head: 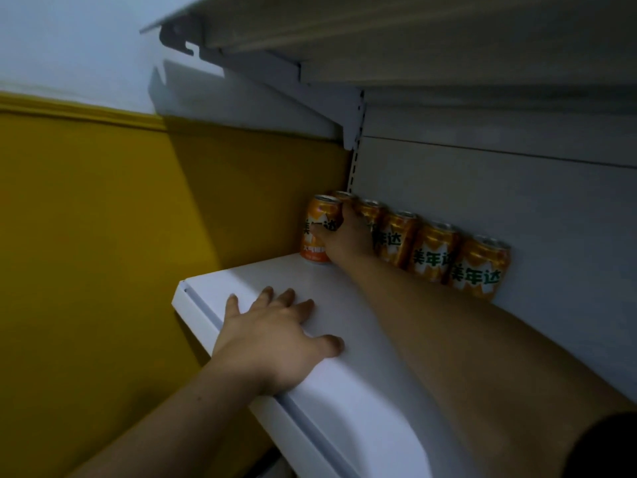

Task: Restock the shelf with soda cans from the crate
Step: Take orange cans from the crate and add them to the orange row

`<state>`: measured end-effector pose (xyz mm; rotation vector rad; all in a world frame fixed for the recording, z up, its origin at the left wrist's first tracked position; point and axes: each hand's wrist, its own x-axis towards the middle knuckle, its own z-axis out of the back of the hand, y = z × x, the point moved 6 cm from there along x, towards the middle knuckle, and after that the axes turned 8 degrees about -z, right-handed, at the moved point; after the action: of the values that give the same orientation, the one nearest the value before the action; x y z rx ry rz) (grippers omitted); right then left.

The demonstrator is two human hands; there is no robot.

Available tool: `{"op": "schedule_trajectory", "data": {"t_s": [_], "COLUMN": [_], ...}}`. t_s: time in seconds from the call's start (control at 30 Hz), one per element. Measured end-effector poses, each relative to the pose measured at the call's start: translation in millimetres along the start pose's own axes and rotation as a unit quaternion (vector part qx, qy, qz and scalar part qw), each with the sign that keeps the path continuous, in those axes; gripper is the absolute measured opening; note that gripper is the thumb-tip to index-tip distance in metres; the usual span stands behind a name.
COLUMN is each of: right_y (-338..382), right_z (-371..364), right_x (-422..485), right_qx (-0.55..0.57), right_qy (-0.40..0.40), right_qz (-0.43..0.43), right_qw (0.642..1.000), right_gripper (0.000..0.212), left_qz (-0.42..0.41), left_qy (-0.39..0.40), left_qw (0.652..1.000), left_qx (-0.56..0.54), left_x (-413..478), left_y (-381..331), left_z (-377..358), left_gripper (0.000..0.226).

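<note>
In the head view, the right hand (344,236) reaches deep into the middle of the frame, its arm stretched across the white shelf (365,374) from the lower right, where a dark sleeve (613,446) shows at the edge. Its fingers and thumb are curled round an orange soda can (317,229), which stands upright with its base on the shelf surface near the left end of the board, green characters showing on its side. Just behind and to the right of that can, a row of matching orange cans (434,251) lines the grey back panel (517,201) – upright, side by side and touching, running toward the right of the frame. The left hand (275,326) lies in the lower middle with its palm down and fingers spread straight, pressing flat on the front part of the shelf close to its left corner and holding nothing. A slotted upright (356,150) rises behind the cans to a bracket under the upper shelf (413,36) – which fills the top of the frame. A yellow wall (86,236) covers the left side.
</note>
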<state>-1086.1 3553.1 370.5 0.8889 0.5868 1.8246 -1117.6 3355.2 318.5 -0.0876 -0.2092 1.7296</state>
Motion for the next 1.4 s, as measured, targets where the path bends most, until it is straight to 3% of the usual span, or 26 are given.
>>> {"op": "schedule_trajectory", "data": {"t_s": [0.3,0.63,0.87,0.97,1.13,1.4], "right_y": [4.1,5.4,12.1,24.3,68.5,122.7], "right_z": [-9.7,-7.3,28.6,34.7,22.3,-78.8], "right_x": [19.2,8.1,-64.1,-106.0,-187.2,-344.7], "right_qx": [-0.051,-0.079,-0.127,-0.167,-0.209,-0.190], "right_qy": [-0.035,0.020,0.097,0.142,0.200,0.314], "right_qz": [-0.027,-0.068,-0.029,0.003,0.072,0.150], "right_qw": [0.998,0.994,0.987,0.976,0.954,0.918], "right_gripper": [0.092,0.104,0.084,0.076,0.085,0.086], "left_qz": [0.003,-0.001,-0.012,0.001,0.071,0.231], "left_qy": [0.004,-0.011,-0.030,-0.019,-0.045,-0.004], "left_qw": [1.000,1.000,0.995,0.995,0.986,0.962], "left_qx": [-0.008,-0.023,-0.097,-0.102,-0.144,-0.147], "left_x": [2.7,1.5,-16.2,-49.4,-139.9,-327.4], "left_y": [2.4,1.2,5.9,15.9,57.4,142.7], "left_z": [-2.5,-1.6,13.4,20.4,16.2,-36.7], "left_gripper": [0.081,0.078,0.066,0.073,0.075,0.086]}}
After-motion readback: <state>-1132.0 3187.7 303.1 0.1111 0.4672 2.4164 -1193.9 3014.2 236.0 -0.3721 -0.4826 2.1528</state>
